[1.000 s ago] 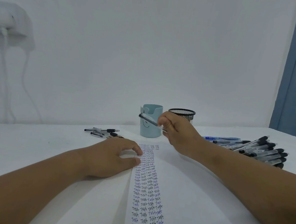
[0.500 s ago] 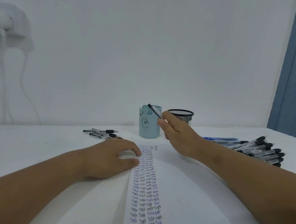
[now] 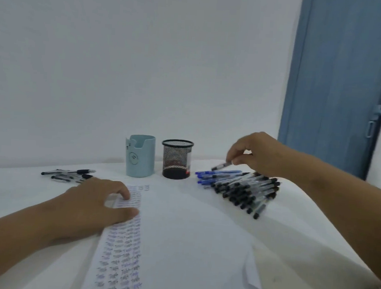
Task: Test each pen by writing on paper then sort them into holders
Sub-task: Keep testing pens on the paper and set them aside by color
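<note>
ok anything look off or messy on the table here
Only small things: the paper's near right corner is folded up instead of lying flat, and a few pens lie loose left of the blue holder. Nothing spilled or broken.

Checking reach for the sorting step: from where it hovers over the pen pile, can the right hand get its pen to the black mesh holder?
Probably yes. The right hand pinches a pen above the pen pile, just right of the black mesh holder. The holder's top is open, and nothing stands between them.
</note>
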Action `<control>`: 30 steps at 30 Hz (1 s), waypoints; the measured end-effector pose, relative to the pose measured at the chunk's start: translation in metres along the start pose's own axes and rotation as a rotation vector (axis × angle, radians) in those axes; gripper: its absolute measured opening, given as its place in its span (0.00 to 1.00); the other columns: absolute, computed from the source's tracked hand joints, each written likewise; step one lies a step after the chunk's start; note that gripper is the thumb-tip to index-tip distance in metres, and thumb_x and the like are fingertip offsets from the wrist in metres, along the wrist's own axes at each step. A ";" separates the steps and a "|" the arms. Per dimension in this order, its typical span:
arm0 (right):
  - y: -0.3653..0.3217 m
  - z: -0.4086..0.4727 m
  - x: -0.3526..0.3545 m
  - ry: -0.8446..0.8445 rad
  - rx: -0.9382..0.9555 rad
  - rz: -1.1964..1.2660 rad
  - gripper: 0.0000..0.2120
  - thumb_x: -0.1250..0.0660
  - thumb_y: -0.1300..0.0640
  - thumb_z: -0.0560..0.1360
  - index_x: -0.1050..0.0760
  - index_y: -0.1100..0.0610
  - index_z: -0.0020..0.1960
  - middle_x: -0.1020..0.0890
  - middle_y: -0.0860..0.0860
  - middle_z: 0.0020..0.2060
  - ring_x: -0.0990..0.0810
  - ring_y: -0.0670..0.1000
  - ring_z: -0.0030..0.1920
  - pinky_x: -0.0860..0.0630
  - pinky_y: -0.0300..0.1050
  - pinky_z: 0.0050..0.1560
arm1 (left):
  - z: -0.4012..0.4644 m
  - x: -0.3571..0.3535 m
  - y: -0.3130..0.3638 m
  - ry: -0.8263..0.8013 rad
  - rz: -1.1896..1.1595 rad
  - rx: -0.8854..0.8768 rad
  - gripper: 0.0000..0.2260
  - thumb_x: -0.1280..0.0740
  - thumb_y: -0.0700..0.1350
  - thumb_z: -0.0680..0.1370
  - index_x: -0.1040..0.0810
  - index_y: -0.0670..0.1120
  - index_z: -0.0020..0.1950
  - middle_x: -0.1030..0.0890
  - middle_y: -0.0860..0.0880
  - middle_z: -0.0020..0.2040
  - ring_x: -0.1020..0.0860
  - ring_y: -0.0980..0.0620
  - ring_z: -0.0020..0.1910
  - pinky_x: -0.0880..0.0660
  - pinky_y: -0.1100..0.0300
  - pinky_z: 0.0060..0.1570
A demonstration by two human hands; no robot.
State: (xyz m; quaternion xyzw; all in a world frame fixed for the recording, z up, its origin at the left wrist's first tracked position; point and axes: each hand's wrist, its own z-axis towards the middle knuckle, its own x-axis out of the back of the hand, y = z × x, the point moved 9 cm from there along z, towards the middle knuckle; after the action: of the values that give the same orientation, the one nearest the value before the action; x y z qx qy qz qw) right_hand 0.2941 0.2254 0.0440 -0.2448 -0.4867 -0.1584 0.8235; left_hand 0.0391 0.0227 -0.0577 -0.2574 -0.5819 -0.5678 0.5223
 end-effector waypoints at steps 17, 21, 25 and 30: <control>0.051 -0.024 0.000 -0.038 -0.111 -0.066 0.09 0.30 0.58 0.78 0.17 0.45 0.52 0.18 0.43 0.51 0.22 0.47 0.57 0.25 0.44 0.59 | -0.004 0.002 0.004 0.007 -0.082 0.002 0.31 0.38 0.82 0.57 0.29 0.74 0.58 0.26 0.69 0.59 0.32 0.69 0.61 0.34 0.60 0.57; 0.034 -0.017 0.001 -0.013 -0.060 -0.022 0.09 0.32 0.58 0.80 0.17 0.46 0.52 0.18 0.45 0.51 0.19 0.48 0.53 0.24 0.43 0.55 | -0.002 0.001 0.002 0.015 -0.084 0.001 0.29 0.38 0.80 0.60 0.25 0.70 0.57 0.26 0.70 0.58 0.32 0.70 0.60 0.35 0.64 0.54; -0.006 0.000 -0.016 -0.007 0.047 0.032 0.09 0.32 0.58 0.80 0.16 0.46 0.50 0.16 0.44 0.49 0.18 0.47 0.51 0.21 0.44 0.56 | -0.001 0.007 0.001 0.080 -0.146 0.020 0.21 0.33 0.70 0.67 0.20 0.64 0.55 0.24 0.68 0.57 0.31 0.72 0.58 0.34 0.63 0.55; -0.095 0.030 -0.063 -0.055 0.258 0.045 0.07 0.33 0.58 0.79 0.15 0.52 0.52 0.17 0.41 0.43 0.21 0.41 0.45 0.28 0.29 0.48 | 0.004 0.042 -0.017 0.321 -0.174 0.001 0.04 0.31 0.51 0.79 0.18 0.60 0.49 0.18 0.62 0.53 0.22 0.63 0.54 0.29 0.64 0.51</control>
State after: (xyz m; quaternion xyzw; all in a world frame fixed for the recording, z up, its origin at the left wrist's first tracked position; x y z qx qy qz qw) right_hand 0.1950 0.1646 0.0239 -0.1520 -0.5198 -0.0693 0.8378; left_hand 0.0089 0.0108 -0.0261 -0.1118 -0.5116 -0.6442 0.5574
